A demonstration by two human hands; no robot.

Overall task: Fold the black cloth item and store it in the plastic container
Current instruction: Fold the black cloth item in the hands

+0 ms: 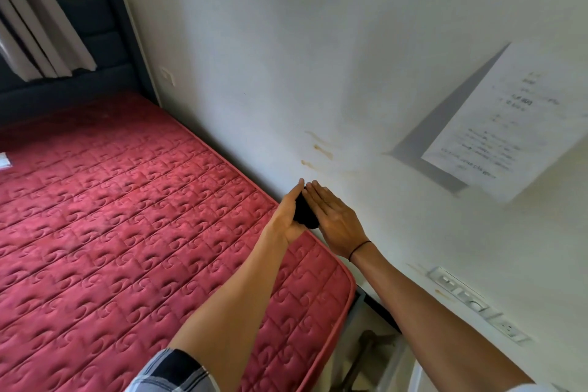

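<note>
**Pressing the fold flat before it goes in the box**

I have the black cloth [306, 212] sandwiched between my two palms, held out in front of me in the air. My left hand [288, 216] lies underneath with the palm up and the fingers straight; my right hand [334, 221] lies flat on top, fingers together and stretched forward. Neither hand is curled into a grip: both are flat and pressed together on the cloth, which shows only as a small dark bundle peeking out between them, toward my wrists.

Below my left hand is the corner of the red mattress [133, 216]; beyond my fingertips and to the right of my right hand is the white wall [318, 57]. Down under my right forearm there is a pale translucent edge [397, 366], which I take to be the plastic container, though too little of it shows to be sure.

I judge the folding nearly done, so this step is about keeping the bundle compact. I should keep even pressure across both palms so the layers don't slide, and let no corner hang loose at the wrist side where the cloth sticks out. When I lower it, I would keep the bottom hand level as a tray and the top hand as a lid, releasing only once it rests inside.
</note>
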